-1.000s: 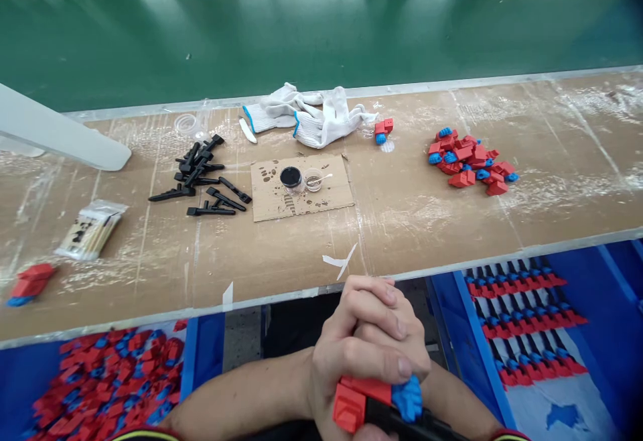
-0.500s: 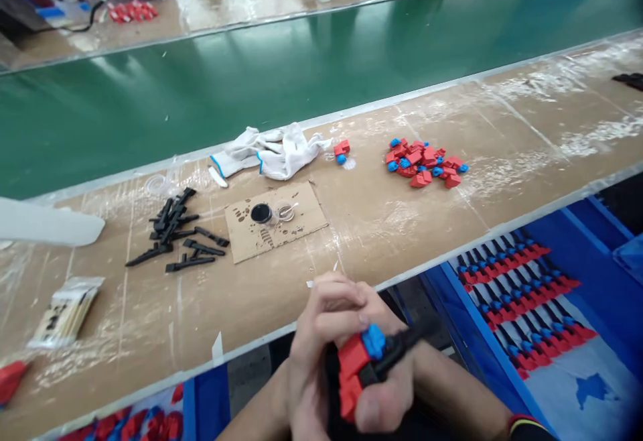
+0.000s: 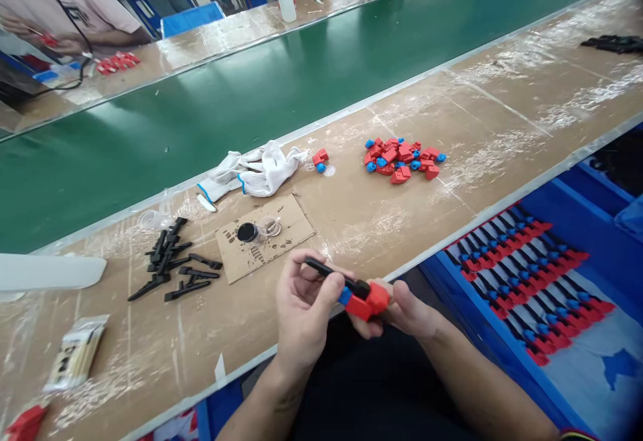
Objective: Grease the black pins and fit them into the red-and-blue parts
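Observation:
Both hands hold a toy arm of red blocks with a blue fist, and a long black toy gun piece is joined to it. My left hand is closed with the thumb pressed at the blue fist and black piece. My right hand grips the red end; some of its fingers are hidden behind the part. On the bench to the left lies a pile of black gun pieces. A heap of red-and-blue toy arms sits farther back, with a single arm beside the white gloves.
A cardboard sheet bears an open pot of black liquid. Cotton swabs lie at left, near a white bottle. A blue crate at right holds rows of assembled arms. Beyond the green belt, another person works.
The toy arm has turned in my hands, its black piece now pointing left instead of right. My hands have moved apart, and the camera view has shifted.

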Motion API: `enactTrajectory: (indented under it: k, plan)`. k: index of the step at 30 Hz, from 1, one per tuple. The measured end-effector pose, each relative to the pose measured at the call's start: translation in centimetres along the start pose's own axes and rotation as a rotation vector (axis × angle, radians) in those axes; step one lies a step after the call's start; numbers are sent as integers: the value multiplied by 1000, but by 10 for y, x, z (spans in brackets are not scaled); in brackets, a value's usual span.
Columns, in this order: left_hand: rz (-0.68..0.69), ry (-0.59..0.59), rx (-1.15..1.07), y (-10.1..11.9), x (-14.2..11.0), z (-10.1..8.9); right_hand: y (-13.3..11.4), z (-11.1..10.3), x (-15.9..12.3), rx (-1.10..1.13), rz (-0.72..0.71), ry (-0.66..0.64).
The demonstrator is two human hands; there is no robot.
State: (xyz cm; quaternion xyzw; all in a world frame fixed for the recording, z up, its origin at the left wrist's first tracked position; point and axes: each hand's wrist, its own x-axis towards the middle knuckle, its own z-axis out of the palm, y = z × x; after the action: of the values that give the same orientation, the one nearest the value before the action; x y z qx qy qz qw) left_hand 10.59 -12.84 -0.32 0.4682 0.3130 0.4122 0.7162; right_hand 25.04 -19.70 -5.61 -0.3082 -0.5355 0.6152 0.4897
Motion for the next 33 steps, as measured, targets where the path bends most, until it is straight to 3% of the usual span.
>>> enactTrajectory:
  k: [3,6,10,16,20,22,23,25,28,30,33]
  plan:
    - [61,165,42,-5,2,-2,-9,3,-10,9,-53,337]
    - [55,173,76,-9,0,-1,-19,7,-11,-227,-135,572]
    - [66,155,104,-11,-2,3,-34,4,-8,-677,-241,559]
    - [49,-53,-87,-10,2,4,-51,-6,-8,-901,-223,545]
    - [58,-171,4,-21,1,1,-51,-15,-22,-1069,-199,584]
    - [99,-194,253,-29,4,-3,-42,-38,-54,-1137,-105,762]
    - [144,-204,479,-33,7,-5,-36,-53,-79,-1167,-15,921]
    - [284,-239,908,-43,16,-11,-26,-87,-150,-1222,241,1365]
    - [485,-359,1190,-58,28,-17,-14,-123,-274,-1254,509,1782]
    - [533,-418,1307,-66,30,-21,-7,-137,-345,-1206,693,1944]
    - [517,-397,1387,-74,28,-22,5,-155,-411,-1110,907,1978]
